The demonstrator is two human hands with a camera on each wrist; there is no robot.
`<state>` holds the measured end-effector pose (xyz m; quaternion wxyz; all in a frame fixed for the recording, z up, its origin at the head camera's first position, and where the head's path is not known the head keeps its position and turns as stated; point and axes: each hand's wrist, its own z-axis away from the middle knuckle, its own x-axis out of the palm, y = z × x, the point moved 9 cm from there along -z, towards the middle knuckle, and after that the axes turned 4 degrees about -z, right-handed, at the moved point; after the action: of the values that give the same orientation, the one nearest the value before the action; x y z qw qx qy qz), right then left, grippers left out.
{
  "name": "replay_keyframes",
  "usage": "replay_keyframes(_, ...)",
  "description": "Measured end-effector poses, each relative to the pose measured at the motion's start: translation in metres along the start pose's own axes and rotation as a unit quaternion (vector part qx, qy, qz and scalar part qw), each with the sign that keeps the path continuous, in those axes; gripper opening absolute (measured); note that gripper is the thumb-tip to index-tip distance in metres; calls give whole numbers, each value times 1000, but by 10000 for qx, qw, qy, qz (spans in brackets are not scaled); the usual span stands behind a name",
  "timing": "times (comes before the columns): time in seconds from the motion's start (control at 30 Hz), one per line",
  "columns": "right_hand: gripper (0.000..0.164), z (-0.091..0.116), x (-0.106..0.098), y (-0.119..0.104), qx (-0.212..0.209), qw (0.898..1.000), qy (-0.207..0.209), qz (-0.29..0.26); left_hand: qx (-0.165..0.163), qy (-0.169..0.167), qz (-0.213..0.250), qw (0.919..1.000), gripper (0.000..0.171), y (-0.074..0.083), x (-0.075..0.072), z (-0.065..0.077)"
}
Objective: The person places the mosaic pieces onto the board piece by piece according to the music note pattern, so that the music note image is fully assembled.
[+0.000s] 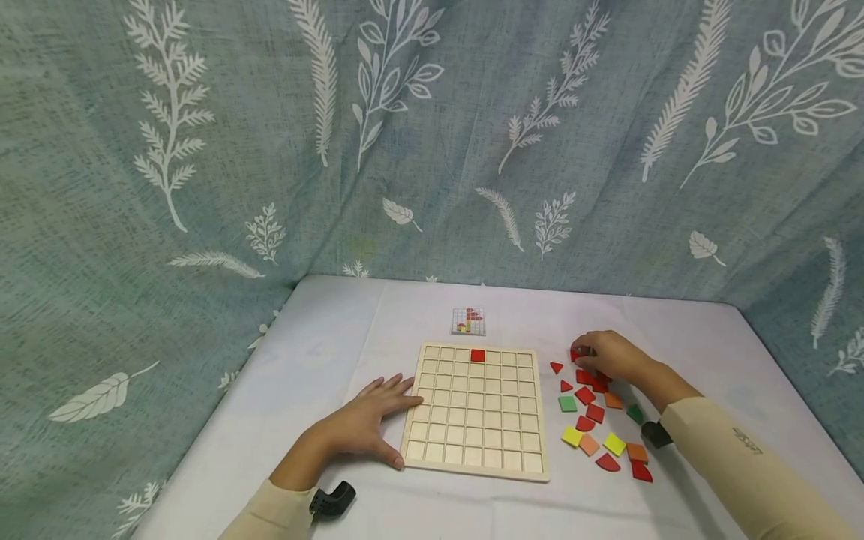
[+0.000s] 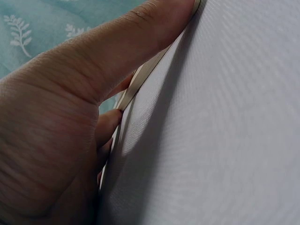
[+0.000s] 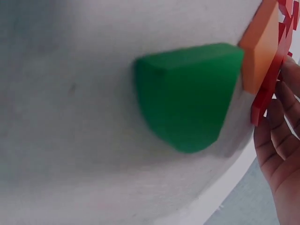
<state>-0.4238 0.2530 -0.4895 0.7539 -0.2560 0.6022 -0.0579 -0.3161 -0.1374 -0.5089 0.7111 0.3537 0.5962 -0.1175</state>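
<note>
A pale wooden grid board (image 1: pixel 474 415) lies on the table, with one red square tile (image 1: pixel 478 355) in its top row. My left hand (image 1: pixel 367 416) rests at the board's left edge, fingers spread, thumb at the lower corner; the left wrist view shows the thumb (image 2: pixel 136 37) along the wooden rim. Over at the far end of the loose pieces, my right hand (image 1: pixel 610 355) pinches a small red piece (image 1: pixel 575 354) at its fingertips, which partly hide it. Under that hand lie more red tiles (image 1: pixel 584 377). Close to the right wrist camera is a green rounded piece (image 3: pixel 190 96).
Right of the board are scattered red, orange, yellow and green pieces, including a green square (image 1: pixel 568 404), a yellow square (image 1: pixel 614 444) and a red quarter-round (image 1: pixel 608 463). Behind the board lies a pattern card (image 1: pixel 469 321). A patterned curtain (image 1: pixel 432 150) hangs behind the table.
</note>
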Motion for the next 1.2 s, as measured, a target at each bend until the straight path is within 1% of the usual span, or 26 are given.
replay_keyframes(0.13,36,-2,0,-4,8,10000,-32,20,6,21,6,10000,114,-1,1,0)
replay_keyframes(0.3,34,-3,0,-9,-52,9999,-102,43,-16,3,-2,10000,115,-1,2,-1)
replay_keyframes(0.6,28,-3,-2,-16,-312,9994,-70,104,-16,-13,-80,10000,114,0,0,0)
replay_keyframes(0.7,30,-4,-2,-19,-429,9990,-8,126,-32,-24,-97,9999,115,-1,0,0)
replay_keyframes(0.87,32,-4,-5,-32,-684,9976,16,137,-34,-59,-137,9999,114,-2,0,-1)
replay_keyframes(0.97,31,-4,-6,-40,-745,9971,-21,146,-25,-61,-153,9999,115,-3,0,-1)
replay_keyframes(1.1,29,-7,-2,-46,-754,9970,-59,178,-2,-42,-155,9999,115,-3,1,-2)
replay_keyframes(1.2,29,-9,3,-53,-901,9956,-109,224,-12,-56,-128,9999,115,-3,2,-1)
